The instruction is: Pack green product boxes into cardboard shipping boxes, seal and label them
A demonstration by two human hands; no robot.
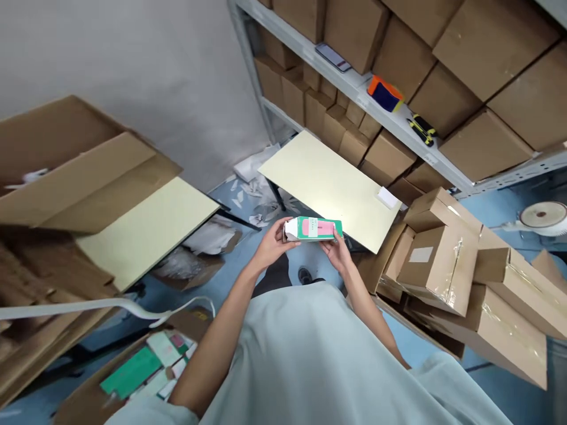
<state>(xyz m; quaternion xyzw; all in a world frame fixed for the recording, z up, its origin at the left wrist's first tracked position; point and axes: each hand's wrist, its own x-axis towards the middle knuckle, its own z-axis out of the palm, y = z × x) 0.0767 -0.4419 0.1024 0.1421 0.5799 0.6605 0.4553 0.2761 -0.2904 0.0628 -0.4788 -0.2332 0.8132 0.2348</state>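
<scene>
Between my two hands I hold a small green, pink and white product box (pixel 316 228) level in front of my body, above the floor and near the front edge of the pale table. My left hand (pixel 273 241) grips its left end, where white cardboard flaps stand out and seem unfastened. At the other end my right hand (pixel 337 251) is closed on the box, thumb on its upper face and fingers beneath. What lies inside the box is hidden.
A pale table (pixel 319 171) bears a small white box (pixel 387 198). Behind it, a shelf (pixel 358 88) holds cartons, a phone (pixel 333 57) and yellow-black cutters (pixel 422 130). Cartons (pixel 438 265) crowd the right. On the left stands another table (pixel 155 224); below it, a carton holds green boxes (pixel 132 372).
</scene>
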